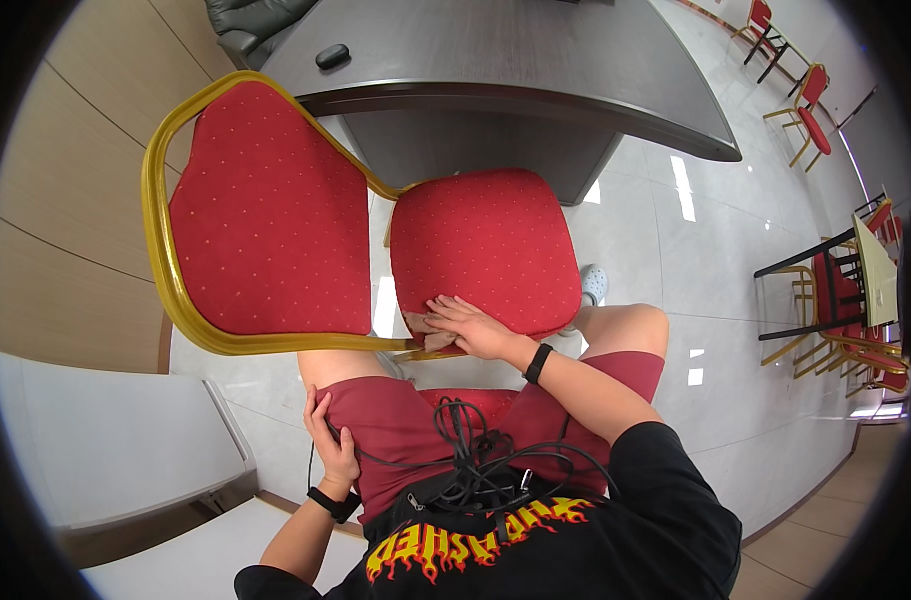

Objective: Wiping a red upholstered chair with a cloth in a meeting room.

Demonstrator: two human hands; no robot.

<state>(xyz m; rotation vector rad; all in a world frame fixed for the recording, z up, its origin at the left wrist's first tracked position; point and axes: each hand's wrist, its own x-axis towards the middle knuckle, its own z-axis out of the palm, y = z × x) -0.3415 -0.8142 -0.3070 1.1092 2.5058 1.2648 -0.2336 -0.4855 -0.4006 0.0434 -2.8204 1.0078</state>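
A chair with a red dotted fabric seat (485,247), a matching red backrest (275,217) and a gold metal frame (159,225) stands in front of me. My right hand (466,326) lies palm down on the seat's near left corner, fingers pressing on a brownish cloth (440,339), part of which is hidden beneath them. Along the outer side of my left thigh rests my left hand (335,446), fingers spread, with no object seen in it. Black cables (466,450) lie bundled in my lap, over a black waist bag (433,491).
Beyond the chair is a dark desk (500,52) bearing a small black case (333,56). A dark leather armchair (253,30) stands behind it. A white cabinet (125,442) is at lower left. Tables (875,270) and red chairs (814,124) stand at the right.
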